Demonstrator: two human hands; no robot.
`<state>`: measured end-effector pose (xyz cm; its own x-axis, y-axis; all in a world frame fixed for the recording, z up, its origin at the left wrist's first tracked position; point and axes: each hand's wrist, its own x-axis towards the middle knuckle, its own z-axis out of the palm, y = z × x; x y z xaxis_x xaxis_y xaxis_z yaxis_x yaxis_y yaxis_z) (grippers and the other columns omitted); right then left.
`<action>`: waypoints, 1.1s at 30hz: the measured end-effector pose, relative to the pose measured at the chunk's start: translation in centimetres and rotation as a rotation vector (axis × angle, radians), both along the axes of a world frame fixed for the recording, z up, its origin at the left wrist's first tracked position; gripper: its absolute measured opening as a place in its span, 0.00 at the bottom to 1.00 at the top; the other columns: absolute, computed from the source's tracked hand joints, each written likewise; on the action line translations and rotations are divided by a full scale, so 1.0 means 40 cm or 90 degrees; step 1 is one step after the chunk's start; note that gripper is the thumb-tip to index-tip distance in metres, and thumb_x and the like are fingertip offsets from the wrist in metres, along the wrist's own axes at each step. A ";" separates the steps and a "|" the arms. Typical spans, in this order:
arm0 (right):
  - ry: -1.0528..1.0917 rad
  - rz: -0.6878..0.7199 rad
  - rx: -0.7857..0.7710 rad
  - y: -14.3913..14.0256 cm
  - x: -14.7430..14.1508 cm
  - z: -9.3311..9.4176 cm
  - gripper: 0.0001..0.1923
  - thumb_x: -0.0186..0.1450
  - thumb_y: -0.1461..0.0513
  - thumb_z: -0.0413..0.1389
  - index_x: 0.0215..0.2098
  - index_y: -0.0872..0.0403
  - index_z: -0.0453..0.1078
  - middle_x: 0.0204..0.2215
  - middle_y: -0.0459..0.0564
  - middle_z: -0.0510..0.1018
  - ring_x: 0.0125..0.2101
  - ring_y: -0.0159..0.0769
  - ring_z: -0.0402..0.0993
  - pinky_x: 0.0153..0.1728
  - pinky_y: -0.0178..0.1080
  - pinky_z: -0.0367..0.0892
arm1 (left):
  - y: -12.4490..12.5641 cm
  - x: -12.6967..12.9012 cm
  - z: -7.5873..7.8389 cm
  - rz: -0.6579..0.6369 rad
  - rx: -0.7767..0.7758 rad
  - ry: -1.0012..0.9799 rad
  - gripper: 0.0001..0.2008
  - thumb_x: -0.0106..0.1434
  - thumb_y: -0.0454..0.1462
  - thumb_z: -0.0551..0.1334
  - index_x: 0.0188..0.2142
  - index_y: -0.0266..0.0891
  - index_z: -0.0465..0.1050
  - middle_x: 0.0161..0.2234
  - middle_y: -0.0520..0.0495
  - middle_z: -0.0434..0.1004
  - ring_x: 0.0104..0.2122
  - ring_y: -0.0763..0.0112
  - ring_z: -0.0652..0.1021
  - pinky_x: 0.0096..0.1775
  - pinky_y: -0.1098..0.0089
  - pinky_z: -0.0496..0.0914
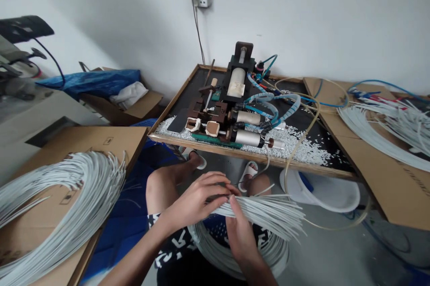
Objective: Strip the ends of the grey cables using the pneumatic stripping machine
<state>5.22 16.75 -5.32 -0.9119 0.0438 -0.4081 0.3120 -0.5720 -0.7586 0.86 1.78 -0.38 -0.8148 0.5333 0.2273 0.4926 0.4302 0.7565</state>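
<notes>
A coiled bundle of thin white wires (268,212) lies across my lap, its loose ends fanned out to the right. My left hand (204,196) closes over the bundle from the left, fingers curled across its top. From below, my right hand (240,227) grips the same bundle, the thumb pressed on the strands; the rest of its fingers are mostly hidden. The coil's lower loop (218,252) hangs over my patterned shorts. Just beyond my hands, a pneumatic machine (235,111) with metal cylinders stands on a wood-edged table.
White cut bits (309,149) litter the table (215,149), and a phone (178,121) lies at its left. More white wires (90,187) rest on cardboard to the left, others (386,129) on the right. A white tub (329,192) and hoses are below the table.
</notes>
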 end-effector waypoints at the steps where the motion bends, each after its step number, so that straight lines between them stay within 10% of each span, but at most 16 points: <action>1: 0.001 0.003 0.008 0.002 0.001 0.003 0.17 0.59 0.47 0.66 0.39 0.48 0.78 0.45 0.49 0.82 0.52 0.45 0.76 0.63 0.49 0.65 | 0.000 -0.002 -0.002 -0.002 0.004 -0.004 0.12 0.73 0.38 0.61 0.51 0.46 0.81 0.54 0.42 0.79 0.58 0.60 0.75 0.60 0.58 0.70; 20: -0.107 -0.068 -0.065 0.008 -0.004 0.017 0.22 0.48 0.50 0.74 0.37 0.47 0.79 0.49 0.48 0.83 0.58 0.49 0.72 0.70 0.55 0.53 | 0.038 -0.008 -0.037 0.057 -0.014 0.044 0.09 0.76 0.33 0.51 0.43 0.40 0.69 0.49 0.41 0.78 0.54 0.61 0.77 0.56 0.59 0.70; 33: -0.056 0.043 -0.068 0.010 0.007 -0.009 0.22 0.56 0.48 0.70 0.44 0.46 0.77 0.47 0.49 0.85 0.54 0.47 0.78 0.68 0.57 0.56 | -0.035 -0.047 0.004 0.384 0.543 -0.185 0.21 0.70 0.53 0.60 0.39 0.37 0.74 0.23 0.56 0.57 0.22 0.76 0.61 0.24 0.74 0.61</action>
